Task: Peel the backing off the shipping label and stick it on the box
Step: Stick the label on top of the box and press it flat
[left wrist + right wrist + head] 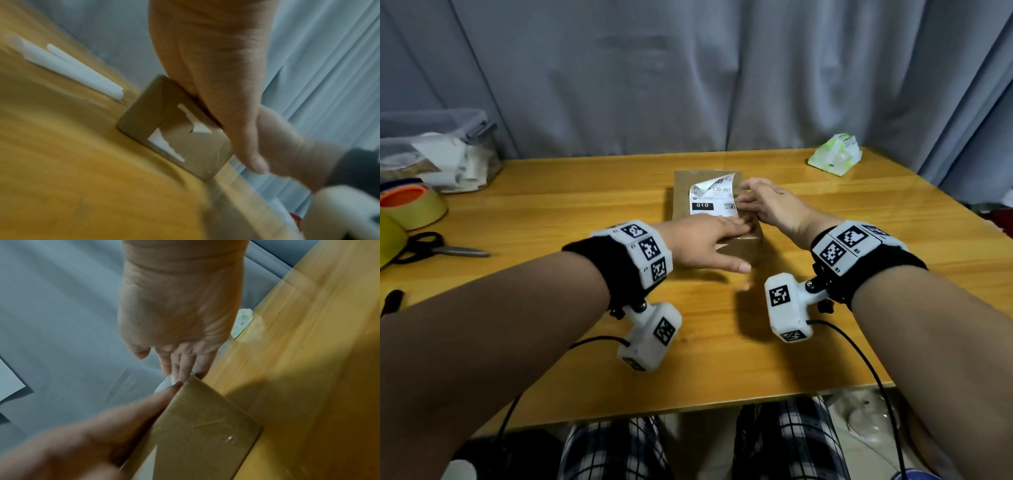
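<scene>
We see bare desk (722, 359) in front of the box (681, 185), with open passage on its near side. Both hands crowd the box top: left hand (702, 245) across the near end, right hand (767, 205) at the right edge. At far left, tape roll (414, 205), scissors (438, 248) and container (438, 154) block the way; a tissue pack (835, 154) stands far right.

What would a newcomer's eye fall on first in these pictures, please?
Probably the white shipping label on top of the brown box at the table's centre, its far edge curling up. Both hands meet there: the left hand lies flat on the box's near end, the right hand touches the label's right edge.
</scene>
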Demonstrator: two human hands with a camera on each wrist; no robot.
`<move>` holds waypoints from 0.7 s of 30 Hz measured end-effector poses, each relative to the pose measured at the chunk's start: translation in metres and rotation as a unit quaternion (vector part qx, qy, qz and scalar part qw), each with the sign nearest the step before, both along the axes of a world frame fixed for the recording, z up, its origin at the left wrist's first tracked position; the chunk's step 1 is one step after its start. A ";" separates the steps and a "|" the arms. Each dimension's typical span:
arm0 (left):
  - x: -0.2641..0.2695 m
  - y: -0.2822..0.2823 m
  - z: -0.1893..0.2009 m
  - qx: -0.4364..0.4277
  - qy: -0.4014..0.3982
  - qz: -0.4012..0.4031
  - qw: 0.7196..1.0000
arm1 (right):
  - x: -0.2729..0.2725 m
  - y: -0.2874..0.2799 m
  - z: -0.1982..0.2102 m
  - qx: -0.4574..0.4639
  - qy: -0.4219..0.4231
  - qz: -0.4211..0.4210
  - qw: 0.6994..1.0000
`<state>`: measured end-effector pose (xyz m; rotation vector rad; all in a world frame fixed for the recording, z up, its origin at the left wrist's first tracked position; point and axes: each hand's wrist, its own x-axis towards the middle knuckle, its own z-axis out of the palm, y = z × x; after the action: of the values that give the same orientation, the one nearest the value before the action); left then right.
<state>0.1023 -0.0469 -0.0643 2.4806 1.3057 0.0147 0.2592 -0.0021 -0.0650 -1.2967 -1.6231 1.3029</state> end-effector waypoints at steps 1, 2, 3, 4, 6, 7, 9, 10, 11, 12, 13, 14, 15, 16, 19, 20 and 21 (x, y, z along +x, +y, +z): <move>-0.001 -0.001 0.007 -0.035 -0.048 0.015 0.998 | 0.000 0.000 0.000 0.000 0.002 0.001 1.000; -0.003 -0.001 0.013 -0.062 -0.099 0.031 0.993 | -0.001 -0.001 0.000 0.001 0.004 0.001 1.000; -0.005 0.000 0.017 -0.065 -0.142 0.046 0.987 | -0.001 -0.001 -0.001 0.001 0.005 -0.003 1.000; -0.005 0.000 0.018 -0.051 -0.166 0.058 0.983 | -0.001 0.000 -0.002 0.003 0.010 -0.010 1.000; -0.006 0.000 0.011 -0.010 -0.134 0.065 0.989 | -0.002 0.001 -0.003 0.011 0.026 -0.026 0.999; -0.005 -0.002 0.005 0.016 -0.065 0.057 0.996 | -0.003 0.000 -0.003 0.019 0.027 -0.035 0.999; -0.004 -0.003 -0.008 0.072 0.057 0.041 0.995 | -0.007 0.003 -0.003 0.037 -0.004 -0.047 0.998; -0.005 -0.002 -0.011 0.081 0.070 0.035 0.994 | -0.008 0.005 -0.005 0.046 -0.030 -0.047 0.997; -0.007 -0.002 -0.010 0.077 0.061 0.029 0.995 | -0.009 0.004 -0.004 0.050 -0.062 -0.042 0.996; -0.011 -0.001 -0.007 0.066 0.048 0.023 0.996 | -0.009 0.004 -0.005 0.062 -0.092 -0.032 0.993; -0.016 -0.001 -0.002 0.049 0.044 0.025 0.998 | -0.010 0.002 -0.004 0.075 -0.121 -0.023 0.990; -0.022 -0.001 0.005 0.034 0.042 0.038 0.998 | -0.011 0.000 -0.002 0.083 -0.148 -0.019 0.985; -0.029 -0.001 0.012 0.029 0.039 0.057 0.997 | -0.012 -0.005 0.001 0.086 -0.168 -0.019 0.982; -0.033 -0.001 0.019 0.038 0.041 0.073 0.996 | -0.012 -0.007 0.001 0.087 -0.179 -0.020 0.980; -0.031 0.003 0.042 0.080 0.068 0.079 0.991 | -0.013 -0.014 0.004 0.080 -0.183 -0.026 0.979; -0.028 0.004 0.043 0.090 0.073 0.075 0.990 | -0.013 -0.014 0.003 0.079 -0.168 -0.031 0.982; -0.022 0.004 0.042 0.094 0.071 0.073 0.990 | -0.013 -0.014 0.002 0.077 -0.160 -0.036 0.983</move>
<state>0.0805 -0.0430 -0.0225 2.5756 1.6120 -0.0038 0.2460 -0.0160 -0.0631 -1.5104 -1.8342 0.9383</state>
